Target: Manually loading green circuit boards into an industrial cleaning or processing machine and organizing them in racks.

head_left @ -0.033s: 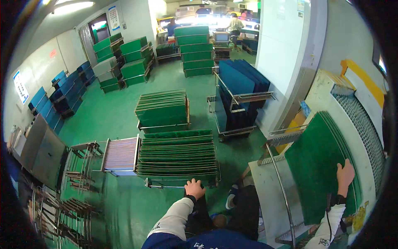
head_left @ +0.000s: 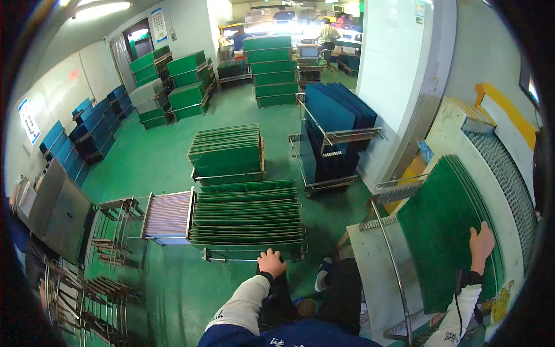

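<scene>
Lighting's decent but pretty uneven. The tube light (head_left: 103,10) up top left is a blown-out white bar, and the lamps (head_left: 272,26) at the far end glare so hard that the people (head_left: 328,33) back there go soft and hazy. Middle of the room is evenly lit, with a mild sheen on the green floor (head_left: 130,141). The blue boards (head_left: 332,113) sink into near-black on their shaded sides, and the metal racks (head_left: 107,301) at lower left sit in dim light. Both left hand (head_left: 270,264) and right hand (head_left: 481,246) look reasonably crisp, no real motion smear. Heavy fisheye bend toward the rim, corners solid black.
</scene>
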Motion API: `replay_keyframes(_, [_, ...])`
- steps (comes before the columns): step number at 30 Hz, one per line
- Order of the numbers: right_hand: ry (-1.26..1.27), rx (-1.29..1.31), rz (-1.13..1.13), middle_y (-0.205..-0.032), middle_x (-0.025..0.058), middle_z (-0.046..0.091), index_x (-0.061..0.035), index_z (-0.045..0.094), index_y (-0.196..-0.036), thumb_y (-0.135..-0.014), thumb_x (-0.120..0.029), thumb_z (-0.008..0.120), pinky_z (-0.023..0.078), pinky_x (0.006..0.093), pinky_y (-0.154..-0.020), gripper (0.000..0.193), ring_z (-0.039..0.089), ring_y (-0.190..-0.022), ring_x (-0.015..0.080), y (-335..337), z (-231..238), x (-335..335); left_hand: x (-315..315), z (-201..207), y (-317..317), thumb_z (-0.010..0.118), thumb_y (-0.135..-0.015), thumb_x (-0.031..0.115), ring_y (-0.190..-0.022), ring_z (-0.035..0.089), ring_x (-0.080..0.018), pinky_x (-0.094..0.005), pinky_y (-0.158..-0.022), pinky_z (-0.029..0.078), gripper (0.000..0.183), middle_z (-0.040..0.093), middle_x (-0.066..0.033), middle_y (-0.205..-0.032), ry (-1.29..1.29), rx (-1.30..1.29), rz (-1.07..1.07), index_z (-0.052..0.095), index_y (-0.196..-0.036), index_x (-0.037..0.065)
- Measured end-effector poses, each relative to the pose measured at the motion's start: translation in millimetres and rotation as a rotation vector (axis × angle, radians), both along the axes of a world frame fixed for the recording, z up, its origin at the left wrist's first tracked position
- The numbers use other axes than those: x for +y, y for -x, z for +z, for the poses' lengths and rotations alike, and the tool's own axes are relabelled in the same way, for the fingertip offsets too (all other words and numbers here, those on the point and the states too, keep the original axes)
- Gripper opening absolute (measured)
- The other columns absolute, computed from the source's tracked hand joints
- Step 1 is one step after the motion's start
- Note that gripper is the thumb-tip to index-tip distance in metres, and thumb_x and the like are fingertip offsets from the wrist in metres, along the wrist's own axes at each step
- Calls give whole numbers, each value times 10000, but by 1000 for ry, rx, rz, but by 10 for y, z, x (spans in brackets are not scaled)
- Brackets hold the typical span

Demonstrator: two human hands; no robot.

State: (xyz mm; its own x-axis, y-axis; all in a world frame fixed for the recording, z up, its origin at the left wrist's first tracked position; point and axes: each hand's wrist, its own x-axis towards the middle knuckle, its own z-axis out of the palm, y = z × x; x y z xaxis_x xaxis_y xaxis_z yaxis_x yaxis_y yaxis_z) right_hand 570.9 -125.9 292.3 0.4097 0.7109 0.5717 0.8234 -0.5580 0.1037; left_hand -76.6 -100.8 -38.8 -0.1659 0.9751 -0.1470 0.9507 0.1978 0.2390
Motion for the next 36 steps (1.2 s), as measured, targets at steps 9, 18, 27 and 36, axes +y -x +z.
replay_keyframes(9, [-2, 13, 1, -1063, 245, 685, -13, 606, -1291, -848, -298, 761, 512, 500, -848, 549, 654, -1007, 415, -7, 1, -14, -16, 5, 20, 735, -775, 445, -1154, 547, -405, -559, -926, 469, 520, 581, -144, -1217, -6, -24, -17, 674, -1183, 129])
replay_keyframes(18, [53, 132, 66, -1037, 223, 693, -26, 647, -1234, -826, -303, 773, 510, 501, -844, 508, 658, -989, 414, -39, 151, -121, 57, -13, -19, 717, -774, 438, -1144, 556, -394, -550, -915, 493, 497, 591, -136, -1221, -9, 25, -37, 687, -1171, 140])
replay_keyframes(27, [-18, -15, 94, -974, 214, 702, -42, 699, -988, -789, -426, 740, 524, 527, -799, 435, 663, -933, 427, 426, 1439, -49, 64, -215, 98, 737, -757, 395, -1182, 531, -424, -557, -893, 505, 528, 562, -161, -1280, -44, 7, -17, 652, -1201, 122])
replay_keyframes(36, [-126, -577, -172, -1051, 180, 727, -117, 687, -1233, -914, -478, 645, 528, 446, -855, 484, 694, -948, 360, 899, 4231, -836, 102, -23, -4, 745, -763, 391, -1201, 521, -427, -552, -949, 484, 591, 551, -167, -1289, 47, -20, -27, 640, -1265, 99])
